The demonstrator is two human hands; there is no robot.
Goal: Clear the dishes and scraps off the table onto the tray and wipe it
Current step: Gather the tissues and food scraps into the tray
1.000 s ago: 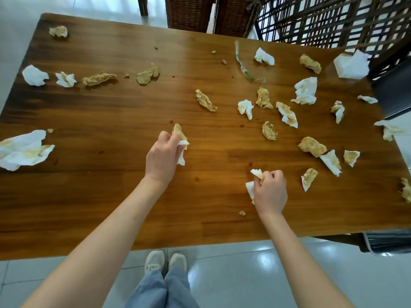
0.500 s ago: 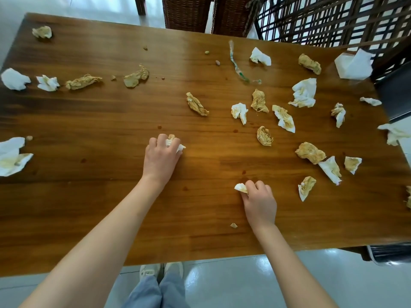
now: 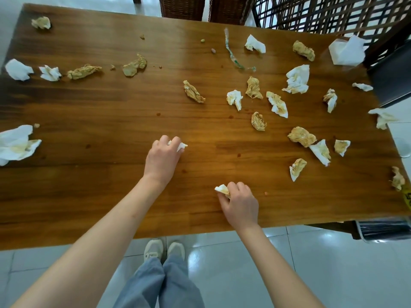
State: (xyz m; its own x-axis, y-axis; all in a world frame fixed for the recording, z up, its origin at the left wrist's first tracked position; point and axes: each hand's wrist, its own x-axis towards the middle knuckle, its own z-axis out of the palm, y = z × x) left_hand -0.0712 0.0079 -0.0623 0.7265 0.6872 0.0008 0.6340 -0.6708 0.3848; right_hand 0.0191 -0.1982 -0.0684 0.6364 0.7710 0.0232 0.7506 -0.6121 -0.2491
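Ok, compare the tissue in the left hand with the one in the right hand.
The tissue in the left hand shows clean white; the tissue in the right hand is stained yellow-brown. The left hand holds its wad farther up the table than the right hand. Both are crumpled and mostly hidden by fingers.

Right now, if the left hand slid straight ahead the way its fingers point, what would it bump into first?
The left hand, gripping a white tissue, points up and slightly right. Bare table lies ahead; the first thing in line is probably the crumpled stained tissue, though it might pass just beside it.
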